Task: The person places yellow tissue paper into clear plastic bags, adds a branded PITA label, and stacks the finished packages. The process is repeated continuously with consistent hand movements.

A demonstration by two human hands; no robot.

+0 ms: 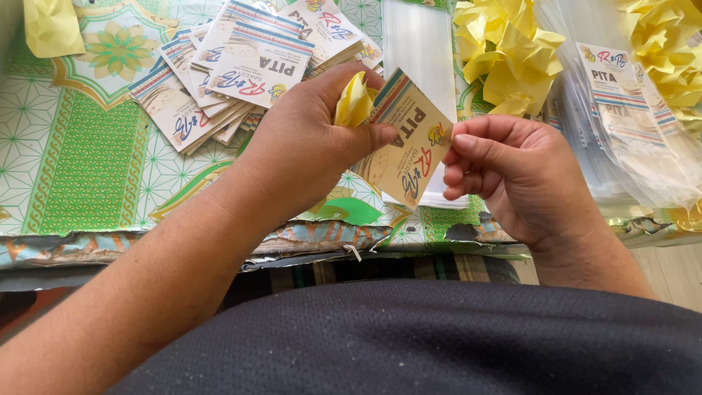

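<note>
Centre of frame: left hand point(307, 143) holds a printed card label point(406, 143) and a folded piece of yellow paper point(354, 102); grip is pressed together, thumb pinching both against the fingers. Right hand point(512, 172) sits just right of the card, fingers curled, thumb and forefinger pinching the card's right edge.

Upper centre: loose pile of matching card labels point(234, 69) fanned on the bench point(80, 168), which carries a green patterned cover.

Upper right: stack of clear plastic bags point(636, 139), each with a card label inside. Crumpled yellow paper pieces point(504, 58) lie beside and behind them. Flat empty clear bags point(418, 51) lie behind the held card.
</note>
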